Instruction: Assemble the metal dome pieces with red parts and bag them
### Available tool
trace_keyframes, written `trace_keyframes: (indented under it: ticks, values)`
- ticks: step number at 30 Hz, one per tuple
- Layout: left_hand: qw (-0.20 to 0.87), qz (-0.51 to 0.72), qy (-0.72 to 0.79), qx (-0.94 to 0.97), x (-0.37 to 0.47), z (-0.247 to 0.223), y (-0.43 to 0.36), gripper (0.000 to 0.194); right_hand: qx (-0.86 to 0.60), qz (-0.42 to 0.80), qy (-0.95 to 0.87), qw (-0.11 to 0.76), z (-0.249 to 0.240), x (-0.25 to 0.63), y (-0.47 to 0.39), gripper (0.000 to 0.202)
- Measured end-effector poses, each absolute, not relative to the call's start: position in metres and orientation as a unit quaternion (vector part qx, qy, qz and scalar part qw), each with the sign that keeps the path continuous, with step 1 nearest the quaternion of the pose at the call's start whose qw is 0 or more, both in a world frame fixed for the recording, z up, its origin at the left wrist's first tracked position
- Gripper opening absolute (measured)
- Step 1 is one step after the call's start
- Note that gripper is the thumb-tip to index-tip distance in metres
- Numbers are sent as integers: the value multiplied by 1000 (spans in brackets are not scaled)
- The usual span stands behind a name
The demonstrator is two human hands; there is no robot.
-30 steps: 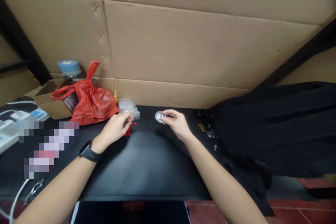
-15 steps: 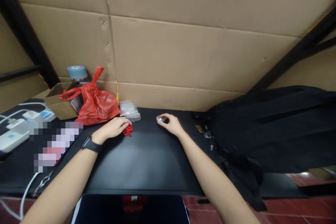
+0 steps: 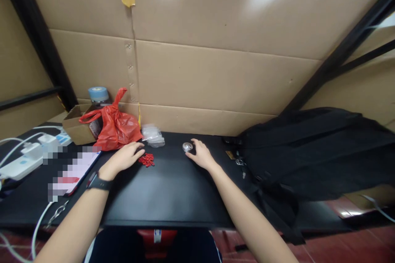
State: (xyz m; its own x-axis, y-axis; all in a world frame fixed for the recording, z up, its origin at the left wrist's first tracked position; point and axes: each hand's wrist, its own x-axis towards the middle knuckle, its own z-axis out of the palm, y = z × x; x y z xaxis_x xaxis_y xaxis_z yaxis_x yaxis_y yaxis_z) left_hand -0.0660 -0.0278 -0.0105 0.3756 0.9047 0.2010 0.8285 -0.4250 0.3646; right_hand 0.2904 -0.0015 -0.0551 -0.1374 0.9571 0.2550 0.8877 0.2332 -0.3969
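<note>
While the thumb and fingers of the right hand (image 3: pixel 203 156) are held apart in a loose curve, a small round metallic piece (image 3: pixel 187 147) is framed at its ten o'clock, set on the black tabletop (image 3: pixel 166 201) in the gap between the tips; whether it is touched by them cannot be told. The left hand (image 3: pixel 125 158) is likewise loosely curved, with its thumb spread from its fingers and nothing seen to be gripped. At its three o'clock a small heap of red cord-like pieces (image 3: pixel 147 160) is reached by the thumb tip, or nearly so; contact is unclear. A dark watch (image 3: pixel 100 183) is worn on the left wrist. Farther out from that hand, clear plastic packets (image 3: pixel 153 137) are piled at two o'clock, and a knotted red plastic bag (image 3: pixel 119 127) is placed just short of twelve. An open cardboard box (image 3: pixel 78 129) is seen at ten, a blue-lidded jar (image 3: pixel 98 95) at eleven, a phone partly masked by pixelation (image 3: pixel 80 170) at eight and a white power strip (image 3: pixel 23 166) at nine. From the right hand, keys (image 3: pixel 240 162) are found at three o'clock, with a large black bag (image 3: pixel 317 152) spread beyond them.
</note>
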Motion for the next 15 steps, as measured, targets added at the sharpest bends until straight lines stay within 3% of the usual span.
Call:
trace_keyframes:
  ticks: [3, 8, 15]
  values:
    - [37, 158, 594, 788, -81, -23, -66, 60, -632, 44, -756, 166, -46, 290, -46, 70]
    - [27, 92, 619, 780, -87, -51, -124, 68, -648, 106, -750, 82, -51, 283, -124, 71]
    - [-1, 96, 625, 775, -78, -60, -132, 59, -667, 72, -733, 108, -60, 270, -147, 63]
